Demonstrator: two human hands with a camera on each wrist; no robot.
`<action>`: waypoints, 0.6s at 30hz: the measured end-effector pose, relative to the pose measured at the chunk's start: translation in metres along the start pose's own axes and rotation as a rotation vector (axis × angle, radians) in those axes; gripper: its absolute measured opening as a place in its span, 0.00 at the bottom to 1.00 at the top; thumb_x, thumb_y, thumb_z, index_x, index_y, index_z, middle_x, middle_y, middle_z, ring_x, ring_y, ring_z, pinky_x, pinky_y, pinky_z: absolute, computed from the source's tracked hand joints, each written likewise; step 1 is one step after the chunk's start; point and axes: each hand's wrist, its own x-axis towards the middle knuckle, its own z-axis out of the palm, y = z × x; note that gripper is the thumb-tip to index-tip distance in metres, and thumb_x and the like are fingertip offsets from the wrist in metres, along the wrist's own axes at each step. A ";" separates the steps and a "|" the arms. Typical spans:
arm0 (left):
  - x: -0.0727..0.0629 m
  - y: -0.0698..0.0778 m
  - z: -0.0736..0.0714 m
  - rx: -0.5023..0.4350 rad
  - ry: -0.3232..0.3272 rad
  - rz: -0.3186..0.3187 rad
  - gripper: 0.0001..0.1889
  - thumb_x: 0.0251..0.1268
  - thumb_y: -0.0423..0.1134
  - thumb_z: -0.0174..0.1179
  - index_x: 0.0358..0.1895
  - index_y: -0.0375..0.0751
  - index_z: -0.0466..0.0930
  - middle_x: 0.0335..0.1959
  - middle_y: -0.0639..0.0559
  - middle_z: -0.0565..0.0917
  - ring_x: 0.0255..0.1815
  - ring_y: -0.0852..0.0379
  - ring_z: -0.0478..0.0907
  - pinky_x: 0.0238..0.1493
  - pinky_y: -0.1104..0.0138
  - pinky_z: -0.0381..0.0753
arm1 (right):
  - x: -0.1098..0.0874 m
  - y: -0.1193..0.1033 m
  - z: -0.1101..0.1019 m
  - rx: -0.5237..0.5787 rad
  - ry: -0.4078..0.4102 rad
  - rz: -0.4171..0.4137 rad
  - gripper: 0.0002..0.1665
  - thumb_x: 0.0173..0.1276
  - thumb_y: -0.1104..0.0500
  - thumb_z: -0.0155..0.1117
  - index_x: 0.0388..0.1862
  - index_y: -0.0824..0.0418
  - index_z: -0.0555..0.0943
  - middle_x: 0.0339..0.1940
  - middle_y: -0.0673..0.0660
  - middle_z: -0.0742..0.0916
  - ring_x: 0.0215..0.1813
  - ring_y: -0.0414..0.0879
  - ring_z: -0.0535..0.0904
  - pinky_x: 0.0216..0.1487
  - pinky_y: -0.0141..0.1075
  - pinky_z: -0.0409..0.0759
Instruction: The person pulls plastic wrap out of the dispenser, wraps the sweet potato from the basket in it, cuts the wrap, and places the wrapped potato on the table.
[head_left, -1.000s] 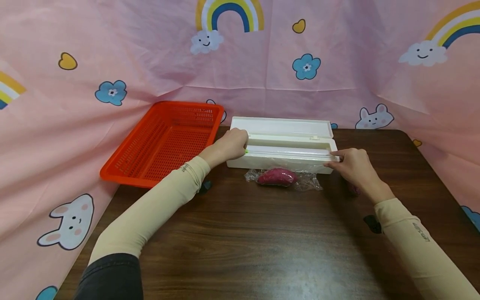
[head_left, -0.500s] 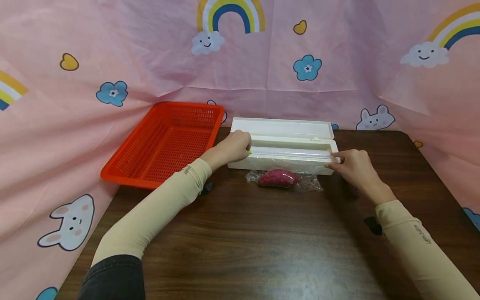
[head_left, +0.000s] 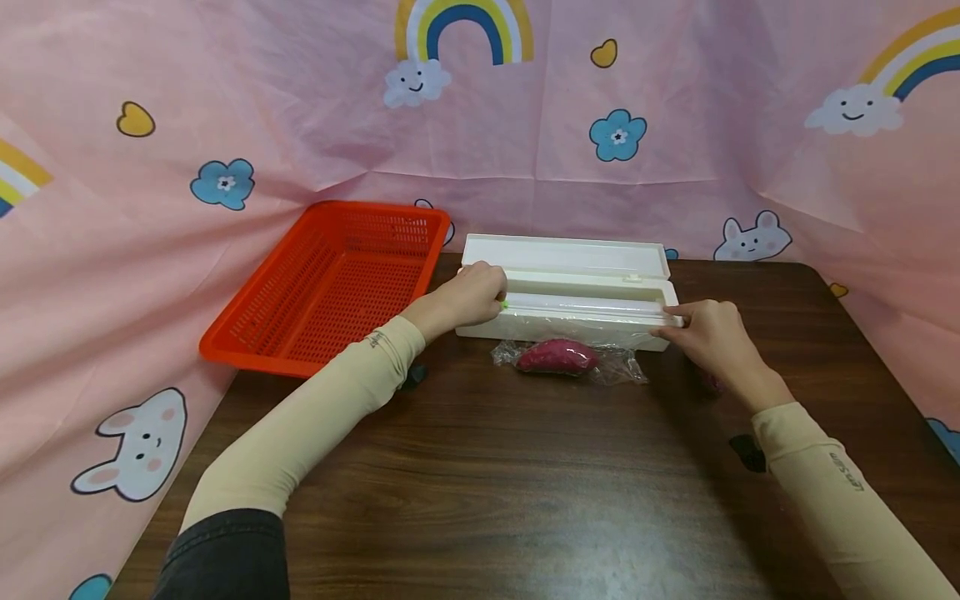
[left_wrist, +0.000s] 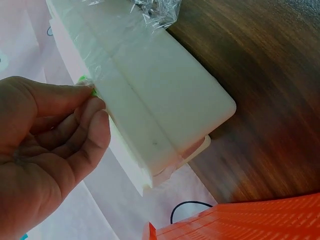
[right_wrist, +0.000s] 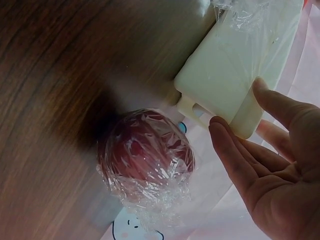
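Note:
A white cling film dispenser (head_left: pixel 555 327) lies across the table with its lid raised and the film roll (head_left: pixel 592 305) showing inside. Near its left end my left hand (head_left: pixel 468 296) pinches a small green slider (left_wrist: pixel 83 79) between thumb and curled fingers. My right hand (head_left: pixel 708 333) grips the dispenser's right end, thumb on the front edge and fingers round the corner. Clear film hangs over the front face. Against it lies a purple-red sweet potato (head_left: pixel 557 357) on loose film. Below the right hand sits a second dark red piece wrapped in film (right_wrist: pixel 147 150).
An orange-red plastic basket (head_left: pixel 337 283) stands at the back left. Small dark objects lie under the left forearm (head_left: pixel 414 374) and beside the right sleeve (head_left: pixel 747 451). A pink printed cloth (head_left: pixel 637 200) hangs behind the brown wooden table (head_left: pixel 510 500).
My left hand has slid a little to the right along the dispenser, together with the green slider. The right hand keeps its grip on the right end.

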 end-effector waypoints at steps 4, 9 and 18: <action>0.001 0.001 0.000 -0.014 0.000 0.012 0.25 0.53 0.21 0.52 0.12 0.50 0.51 0.17 0.56 0.47 0.21 0.59 0.42 0.26 0.67 0.44 | 0.000 0.000 0.000 0.002 0.001 -0.006 0.24 0.62 0.56 0.77 0.51 0.72 0.87 0.07 0.51 0.76 0.14 0.40 0.63 0.18 0.34 0.60; 0.002 0.001 0.000 -0.024 0.000 0.008 0.25 0.53 0.21 0.52 0.13 0.50 0.50 0.17 0.56 0.46 0.22 0.59 0.41 0.26 0.67 0.44 | 0.001 0.000 0.001 0.004 -0.003 -0.007 0.23 0.63 0.57 0.76 0.51 0.72 0.87 0.04 0.49 0.72 0.12 0.39 0.58 0.17 0.33 0.58; 0.005 0.000 0.002 -0.042 0.002 0.012 0.26 0.57 0.24 0.56 0.12 0.50 0.52 0.17 0.56 0.47 0.21 0.59 0.43 0.25 0.68 0.45 | 0.002 0.000 -0.001 0.002 0.000 -0.022 0.23 0.62 0.56 0.77 0.51 0.72 0.87 0.03 0.48 0.70 0.12 0.38 0.55 0.16 0.32 0.56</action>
